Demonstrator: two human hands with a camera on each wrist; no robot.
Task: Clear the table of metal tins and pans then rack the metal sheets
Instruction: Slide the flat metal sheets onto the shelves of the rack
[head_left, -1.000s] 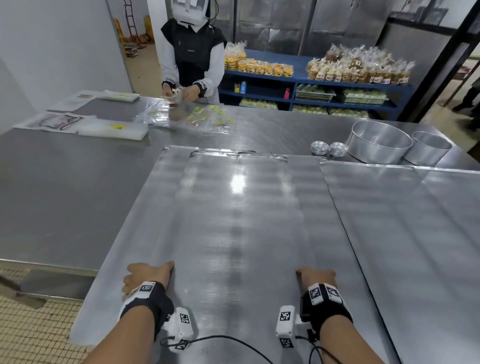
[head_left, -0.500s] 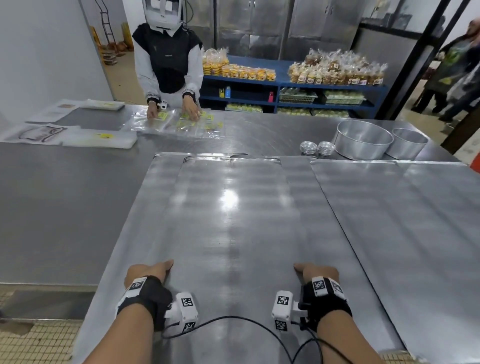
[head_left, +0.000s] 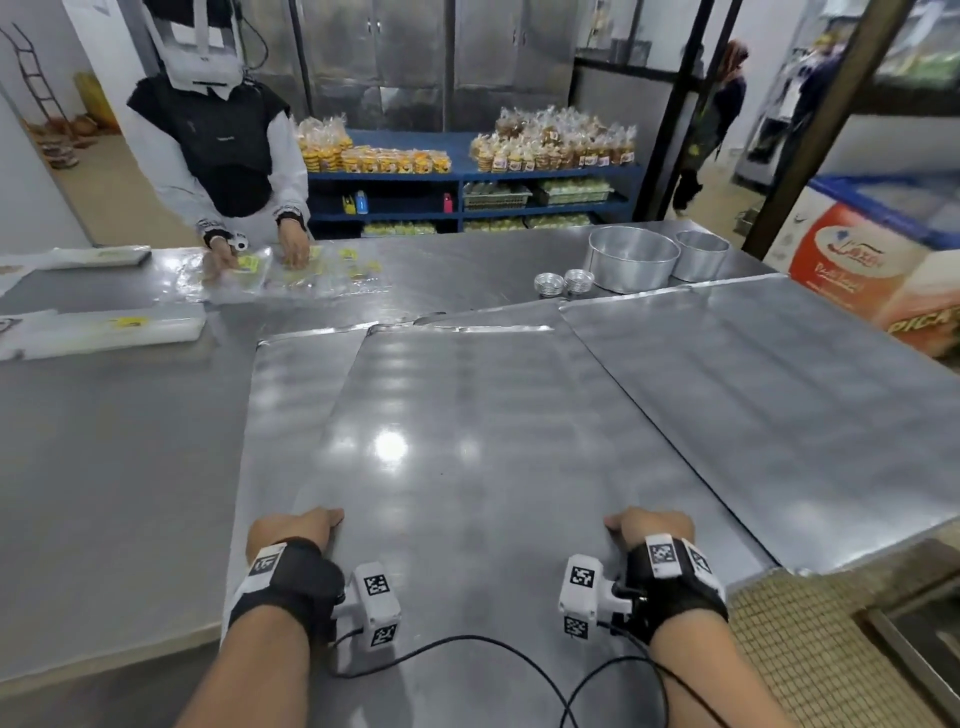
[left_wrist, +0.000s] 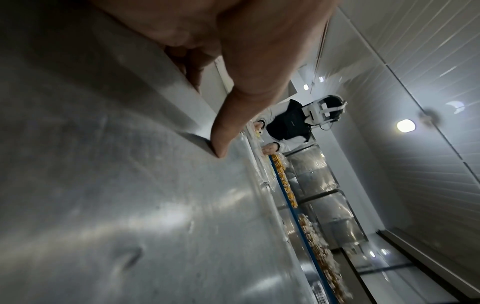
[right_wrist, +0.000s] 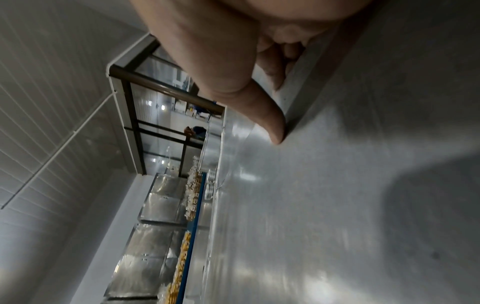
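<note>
I hold a large metal sheet (head_left: 467, 441) by its two long edges, near end toward me. My left hand (head_left: 291, 527) grips the left edge and my right hand (head_left: 649, 525) the right edge. In the wrist views each thumb lies on top, left thumb (left_wrist: 226, 133) and right thumb (right_wrist: 270, 123), with the fingers curled under the rim. The sheet lies askew over another sheet (head_left: 291, 374), beside a third sheet (head_left: 779, 389). Two round pans, one large (head_left: 631, 257) and one smaller (head_left: 698, 254), stand at the far right by two stacks of small tins (head_left: 563, 283).
On the steel table (head_left: 104, 441), a person (head_left: 228, 156) opposite handles plastic bags (head_left: 291, 270). White flat packs (head_left: 104, 327) lie at the far left. A blue shelf (head_left: 467, 176) of bagged goods stands behind. A chest freezer (head_left: 857, 260) is at the right.
The held sheet has slid toward me and turned askew over the sheet below. My view has swung right, so the freezer now shows. Both hands keep their grip.
</note>
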